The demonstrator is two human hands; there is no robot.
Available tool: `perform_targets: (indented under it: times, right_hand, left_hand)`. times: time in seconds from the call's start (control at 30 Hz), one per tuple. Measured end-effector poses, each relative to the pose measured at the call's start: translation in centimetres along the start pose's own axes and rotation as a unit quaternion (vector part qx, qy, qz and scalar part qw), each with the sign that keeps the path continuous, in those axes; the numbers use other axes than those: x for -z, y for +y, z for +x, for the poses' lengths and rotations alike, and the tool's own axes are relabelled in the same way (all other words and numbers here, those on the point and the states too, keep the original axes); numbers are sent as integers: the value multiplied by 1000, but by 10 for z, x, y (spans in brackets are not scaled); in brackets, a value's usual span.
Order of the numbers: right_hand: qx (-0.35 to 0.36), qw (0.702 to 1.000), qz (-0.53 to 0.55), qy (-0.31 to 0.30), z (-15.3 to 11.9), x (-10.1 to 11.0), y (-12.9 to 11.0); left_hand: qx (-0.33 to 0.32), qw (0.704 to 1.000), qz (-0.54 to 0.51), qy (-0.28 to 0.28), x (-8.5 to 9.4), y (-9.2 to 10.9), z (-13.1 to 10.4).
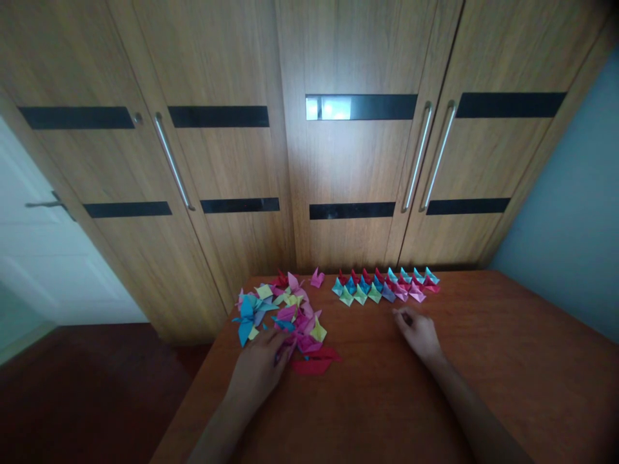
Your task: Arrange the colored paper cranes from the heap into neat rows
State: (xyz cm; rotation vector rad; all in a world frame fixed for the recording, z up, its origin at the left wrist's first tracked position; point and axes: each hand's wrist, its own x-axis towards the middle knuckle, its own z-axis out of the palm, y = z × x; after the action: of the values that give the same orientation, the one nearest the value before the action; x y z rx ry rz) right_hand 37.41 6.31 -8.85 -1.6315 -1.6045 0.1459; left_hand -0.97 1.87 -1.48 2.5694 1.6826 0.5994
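Observation:
A loose heap of folded paper pieces in pink, blue, yellow and red lies on the left part of the wooden table. My left hand reaches into the heap's near edge, its fingers closed around a purple piece. Just right of it lies a flat red paper piece. Several small folded paper pieces stand in rows at the table's back, in red, blue, green, purple and pink. My right hand rests below these rows, fingers curled together; whether it holds anything is hidden.
The brown table reaches back to a wooden wardrobe with metal handles. A lone pink folded piece stands between heap and rows. A white door is at the far left.

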Motion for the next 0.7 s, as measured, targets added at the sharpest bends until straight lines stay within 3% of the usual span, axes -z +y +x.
perform_targets:
  times: [0.43,0.7]
  right_hand:
    - [11,1000,-2,-11,2,-3,2]
    - [10,1000,2,-17,3,-2,2]
  left_hand:
    - [28,996,67,-51,6,-12,-17]
    - [-10,993,78,-83,5,-11,-17]
